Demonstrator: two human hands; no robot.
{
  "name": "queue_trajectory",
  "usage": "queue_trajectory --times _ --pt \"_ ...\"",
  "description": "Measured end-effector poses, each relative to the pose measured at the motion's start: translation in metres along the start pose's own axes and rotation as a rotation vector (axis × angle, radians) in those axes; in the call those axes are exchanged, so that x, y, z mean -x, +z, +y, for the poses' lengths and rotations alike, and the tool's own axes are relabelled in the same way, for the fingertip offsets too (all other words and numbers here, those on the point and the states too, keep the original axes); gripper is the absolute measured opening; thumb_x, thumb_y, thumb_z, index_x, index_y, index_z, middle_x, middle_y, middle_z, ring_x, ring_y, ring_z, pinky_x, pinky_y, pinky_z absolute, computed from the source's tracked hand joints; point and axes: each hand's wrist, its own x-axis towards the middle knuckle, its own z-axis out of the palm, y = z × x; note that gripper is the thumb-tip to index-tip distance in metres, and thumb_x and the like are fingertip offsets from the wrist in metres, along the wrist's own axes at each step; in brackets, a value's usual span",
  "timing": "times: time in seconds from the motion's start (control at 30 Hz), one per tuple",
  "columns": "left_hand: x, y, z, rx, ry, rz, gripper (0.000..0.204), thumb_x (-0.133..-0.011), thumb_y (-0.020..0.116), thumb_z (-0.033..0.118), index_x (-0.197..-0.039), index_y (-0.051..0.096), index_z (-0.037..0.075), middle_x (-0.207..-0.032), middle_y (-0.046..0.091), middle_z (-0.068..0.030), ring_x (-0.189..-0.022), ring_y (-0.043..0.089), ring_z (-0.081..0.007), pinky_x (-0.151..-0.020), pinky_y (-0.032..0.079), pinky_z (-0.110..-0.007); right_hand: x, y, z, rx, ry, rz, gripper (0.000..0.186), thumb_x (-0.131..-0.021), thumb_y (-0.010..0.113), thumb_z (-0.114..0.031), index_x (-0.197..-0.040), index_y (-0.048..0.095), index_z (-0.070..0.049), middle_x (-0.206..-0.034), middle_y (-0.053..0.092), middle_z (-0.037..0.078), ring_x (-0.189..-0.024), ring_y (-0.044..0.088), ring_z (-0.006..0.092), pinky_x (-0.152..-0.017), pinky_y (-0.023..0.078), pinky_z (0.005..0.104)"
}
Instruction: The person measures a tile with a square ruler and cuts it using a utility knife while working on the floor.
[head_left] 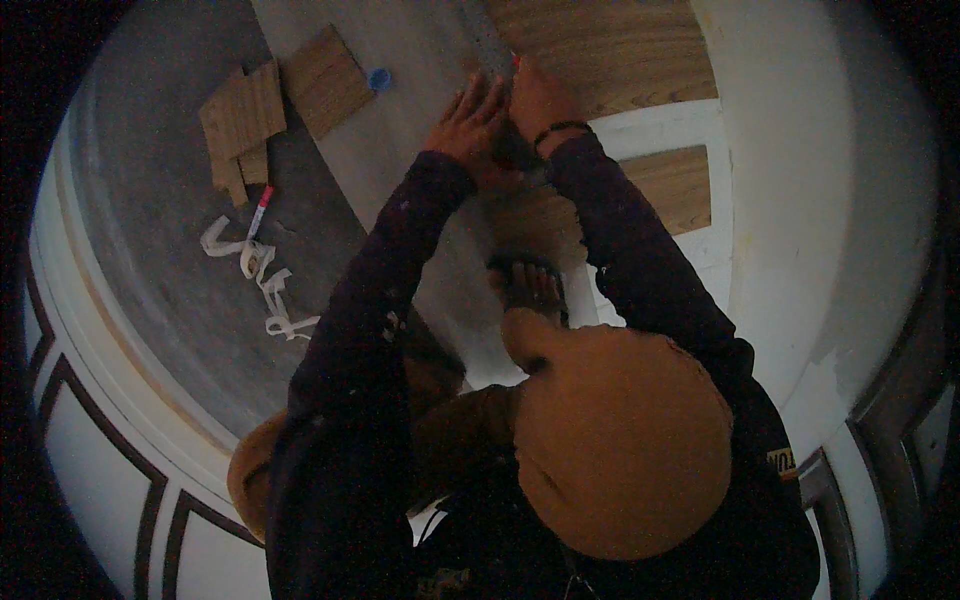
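Observation:
My left hand (475,120) lies with its fingers stretched forward on a long grey strip (490,45), beside a wood-grain plank (620,55). Right next to it, my right hand (543,105) is closed, wearing a dark band at the wrist. A small red tip shows at its fingers; the rest of what it grips is hidden, so I cannot tell its kind. Under my wrists another wood-grain piece (540,225) lies in front of my sandalled foot (535,285).
Cut wood-grain pieces (240,115) lie at the left, near a small blue round object (379,79). A red-and-white marker-like stick (262,205) and crumpled white strips (250,255) rest on the dark grey floor (160,190). A white wall (800,200) stands at the right.

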Motion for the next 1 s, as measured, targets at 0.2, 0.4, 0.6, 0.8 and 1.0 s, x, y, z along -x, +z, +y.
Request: queue_trajectory --times 0.2,0.4,0.6,0.8,1.0 --pt "-0.002 -0.002 0.0 0.009 0.008 0.002 0.108 -0.062 0.079 0.061 -0.152 0.038 0.015 -0.164 0.023 -0.0115 -0.152 0.014 -0.0376 -0.121 0.022 -0.053 0.001 0.004 0.005 -0.089 0.018 0.055 0.052 -0.107 0.026 -0.04 -0.13 0.053 -0.002 -0.123 0.061 0.032 -0.116 0.058 0.0488 -0.097 0.048 0.0573" --pt "-0.003 -0.008 0.002 0.02 -0.01 -0.035 0.109 -0.061 0.079 0.062 -0.151 0.039 0.017 -0.164 0.024 -0.0115 -0.152 0.016 -0.0375 -0.121 0.022 -0.052 0.008 -0.005 -0.002 -0.144 -0.045 0.122 0.039 -0.104 0.037 -0.03 -0.116 0.061 -0.002 -0.112 0.065 0.029 -0.106 0.063 0.0464 -0.089 0.051 0.0576" --pt "-0.007 -0.006 0.004 -0.031 0.015 -0.037 0.109 -0.063 0.078 0.063 -0.153 0.037 0.017 -0.163 0.026 -0.012 -0.151 0.019 -0.0375 -0.122 0.02 -0.05 0.002 0.008 0.008 -0.028 -0.128 0.255 0.033 -0.098 0.051 -0.024 -0.128 0.049 -0.01 -0.102 0.068 0.027 -0.094 0.065 0.0498 -0.08 0.052 0.0601" --pt "-0.001 -0.009 0.0 0.01 -0.009 -0.019 0.108 -0.064 0.079 0.06 -0.153 0.036 0.017 -0.163 0.026 -0.0112 -0.151 0.019 -0.037 -0.122 0.02 -0.05 0.004 0.005 0.006 0.013 -0.157 0.248 0.033 -0.094 0.054 -0.025 -0.119 0.061 -0.005 -0.092 0.071 0.025 -0.085 0.069 0.0464 -0.079 0.054 0.0603" --pt "-0.003 -0.006 0.003 0.002 0.01 -0.034 0.105 -0.065 0.079 0.059 -0.151 0.039 0.015 -0.163 0.026 -0.0108 -0.151 0.019 -0.0372 -0.121 0.022 -0.051 0.015 -0.004 0.006 -0.022 -0.113 0.199 0.032 -0.093 0.055 -0.022 -0.118 0.061 -0.004 -0.094 0.071 0.025 -0.089 0.069 0.0441 -0.078 0.055 0.0572"
